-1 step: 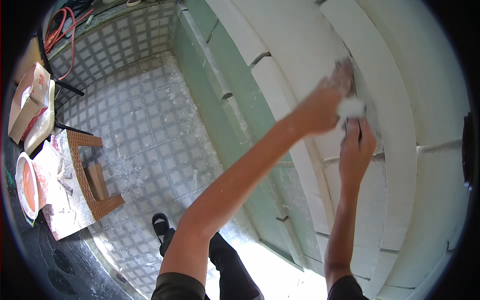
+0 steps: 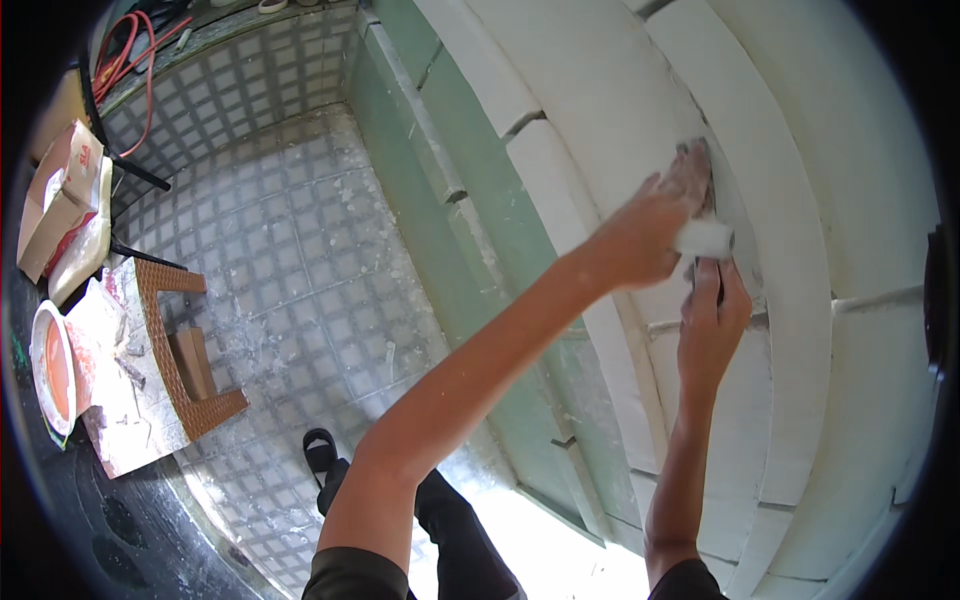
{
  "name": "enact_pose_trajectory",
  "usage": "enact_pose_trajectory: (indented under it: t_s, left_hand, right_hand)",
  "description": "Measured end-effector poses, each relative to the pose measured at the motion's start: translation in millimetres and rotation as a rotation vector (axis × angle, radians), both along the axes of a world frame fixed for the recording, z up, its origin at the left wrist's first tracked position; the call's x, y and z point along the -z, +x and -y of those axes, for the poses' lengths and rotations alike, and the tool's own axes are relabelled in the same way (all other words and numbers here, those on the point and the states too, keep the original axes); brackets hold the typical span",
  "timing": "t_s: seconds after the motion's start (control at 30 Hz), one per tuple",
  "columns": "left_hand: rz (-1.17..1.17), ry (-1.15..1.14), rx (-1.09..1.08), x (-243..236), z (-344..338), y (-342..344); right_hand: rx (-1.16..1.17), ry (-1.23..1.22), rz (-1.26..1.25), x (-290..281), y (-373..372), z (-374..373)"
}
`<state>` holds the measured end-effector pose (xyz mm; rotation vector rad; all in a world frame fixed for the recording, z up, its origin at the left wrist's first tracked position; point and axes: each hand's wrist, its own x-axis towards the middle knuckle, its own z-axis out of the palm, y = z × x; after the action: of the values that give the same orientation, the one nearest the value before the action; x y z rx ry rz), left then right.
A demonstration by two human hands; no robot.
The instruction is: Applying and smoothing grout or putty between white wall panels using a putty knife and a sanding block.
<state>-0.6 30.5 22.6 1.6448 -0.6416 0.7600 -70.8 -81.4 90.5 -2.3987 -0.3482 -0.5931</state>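
Both my hands are on a hand tool pressed against a white panelled surface (image 2: 560, 60) to my right. A short white cylindrical part (image 2: 706, 239) of this tool shows between the hands; the rest is narrow, grey and mostly covered. My left hand (image 2: 655, 220) reaches over its far part, fingers closed on it and partly blurred, their tips near a dark seam. My right hand (image 2: 716, 310) grips the near end just below the white part, its fingers bent around it. The tool's exact kind cannot be made out.
Left of me stands a woven-pattern brown stool (image 2: 185, 400) with a white bucket (image 2: 52, 365) of orange contents on it. Beyond are an opened cardboard box (image 2: 62, 215) and a red hose (image 2: 148, 75). A green panel (image 2: 430, 220) borders the dusty tiled floor (image 2: 290, 260).
Both hands and the tool have shifted slightly down along the white surface, toward me. My hold on the tool looks the same.
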Motion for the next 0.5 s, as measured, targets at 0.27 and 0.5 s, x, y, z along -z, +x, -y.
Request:
enact_pose_trajectory:
  t_s: [0.27, 0.5]
  left_hand:
    - [-0.041, -0.032, -0.045, -10, -2, 5]
    - [-0.12, -0.023, 0.167, -12, 91, -98]
  right_hand:
    - [-0.084, 0.082, 0.042, 3, 20, 4]
    - [0.007, 0.134, -0.166, -13, -96, 104]
